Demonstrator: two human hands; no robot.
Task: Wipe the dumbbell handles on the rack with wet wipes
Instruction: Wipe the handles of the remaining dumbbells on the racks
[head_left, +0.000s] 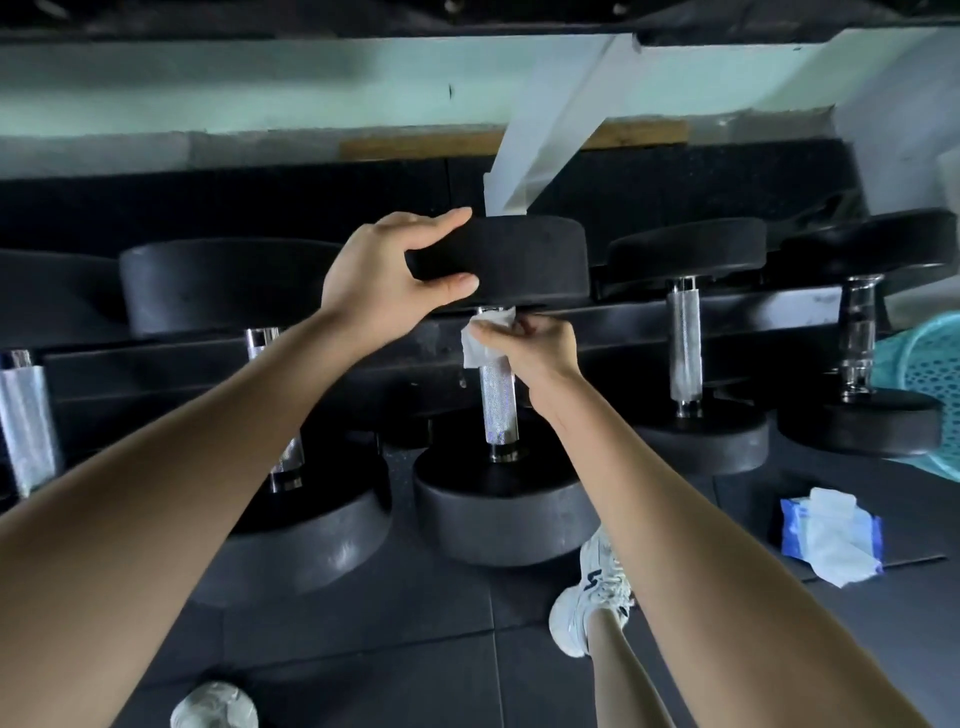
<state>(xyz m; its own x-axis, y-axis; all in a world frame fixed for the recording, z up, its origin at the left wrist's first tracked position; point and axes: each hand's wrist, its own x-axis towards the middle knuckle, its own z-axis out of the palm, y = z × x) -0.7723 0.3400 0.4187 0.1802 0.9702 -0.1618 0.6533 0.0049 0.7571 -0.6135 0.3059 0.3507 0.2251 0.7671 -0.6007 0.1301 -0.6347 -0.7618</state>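
A black dumbbell lies across the rack (613, 317) in the middle, with a knurled silver handle (497, 405). My left hand (384, 275) grips the edge of its far black head (524, 254), thumb below and fingers on top. My right hand (535, 345) holds a white wet wipe (480, 340) wrapped round the top of the handle, just under that head. The near head (493, 514) sits below.
More dumbbells lie on the rack to the left (228, 291) and right (685, 343). An open blue pack of wet wipes (826, 535) lies on the dark floor mat at right. A teal mesh basket (924, 364) stands at the right edge. My white shoe (592, 597) is below.
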